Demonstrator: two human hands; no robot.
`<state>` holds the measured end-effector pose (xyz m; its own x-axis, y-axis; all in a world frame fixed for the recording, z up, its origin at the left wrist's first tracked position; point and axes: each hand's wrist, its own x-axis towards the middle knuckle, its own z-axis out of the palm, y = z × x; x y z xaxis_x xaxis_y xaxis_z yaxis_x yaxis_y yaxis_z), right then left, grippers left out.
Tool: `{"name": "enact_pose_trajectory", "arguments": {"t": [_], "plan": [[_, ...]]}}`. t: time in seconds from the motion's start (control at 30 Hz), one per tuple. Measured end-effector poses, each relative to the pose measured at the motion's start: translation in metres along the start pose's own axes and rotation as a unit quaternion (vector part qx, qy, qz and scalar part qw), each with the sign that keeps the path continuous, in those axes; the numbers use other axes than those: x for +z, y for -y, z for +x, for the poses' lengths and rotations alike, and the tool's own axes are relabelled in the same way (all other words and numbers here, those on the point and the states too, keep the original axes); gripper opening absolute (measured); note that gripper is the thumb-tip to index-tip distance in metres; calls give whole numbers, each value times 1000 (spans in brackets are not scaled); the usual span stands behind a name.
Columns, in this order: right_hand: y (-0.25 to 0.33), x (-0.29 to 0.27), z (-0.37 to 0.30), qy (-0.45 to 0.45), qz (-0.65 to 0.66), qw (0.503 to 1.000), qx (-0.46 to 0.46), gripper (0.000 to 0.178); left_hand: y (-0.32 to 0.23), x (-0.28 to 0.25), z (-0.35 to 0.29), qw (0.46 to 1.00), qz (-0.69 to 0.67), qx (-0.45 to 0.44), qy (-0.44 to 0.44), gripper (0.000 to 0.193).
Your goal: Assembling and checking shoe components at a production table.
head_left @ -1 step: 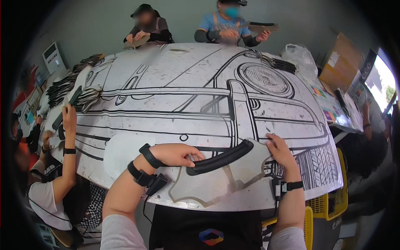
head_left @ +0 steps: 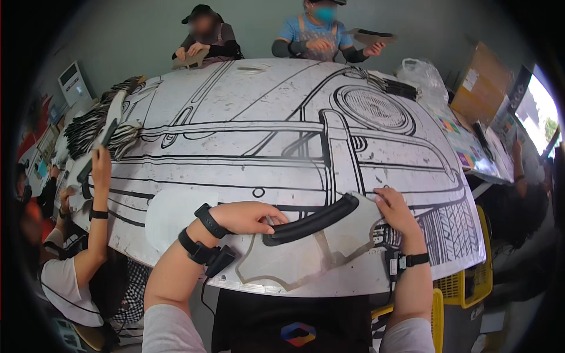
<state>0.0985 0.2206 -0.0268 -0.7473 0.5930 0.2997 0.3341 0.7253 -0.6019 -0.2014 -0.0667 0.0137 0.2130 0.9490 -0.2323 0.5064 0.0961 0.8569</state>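
A black, curved, padded strip point(head_left: 312, 223) lies along the upper edge of a pale, flat panel point(head_left: 288, 259). The panel has an irregular outline and a brownish border along its lower side. My left hand point(head_left: 250, 219) is closed on the strip's left end, thumb below it and fingers bent over the top. Up at the panel's right corner, just beyond the strip's other end, my right hand point(head_left: 397, 210) pinches the panel's edge between thumb and fingers. Both pieces rest at the near side of the table, in front of my body.
Black line drawings cover the white tabletop point(head_left: 229, 141). Stacks of dark, flat pieces point(head_left: 97, 126) lie at the left, where a co-worker's hand point(head_left: 101, 163) holds one. Two people sit across the table with similar pieces. Yellow crates point(head_left: 471, 276) stand below the right edge.
My hands keep their hold on the strip and panel. The far right co-worker's piece has tilted, and the co-worker at left has shifted a hand slightly.
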Motion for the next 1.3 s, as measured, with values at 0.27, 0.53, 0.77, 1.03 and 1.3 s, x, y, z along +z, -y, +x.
{"name": "enact_pose_trajectory", "arguments": {"t": [0.27, 0.53, 0.77, 1.03, 1.3], "plan": [[35, -31, -15, 241, 40, 967, 69, 33, -33, 31, -54, 820, 360, 6, -445, 30], [46, -32, -19, 346, 66, 933, 80, 39, -13, 81, -130, 713, 439, -313, -449, 59], [57, -32, -26, 319, 17, 944, 84, 36, 12, 100, -124, 692, 397, -325, -508, 73], [64, -27, -34, 316, 7, 948, 34, 34, 25, 93, -130, 719, 207, -219, -626, 58], [135, -54, -88, 25, -125, 990, -57, 38, -10, 107, -137, 648, -33, -11, -761, 18]]}}
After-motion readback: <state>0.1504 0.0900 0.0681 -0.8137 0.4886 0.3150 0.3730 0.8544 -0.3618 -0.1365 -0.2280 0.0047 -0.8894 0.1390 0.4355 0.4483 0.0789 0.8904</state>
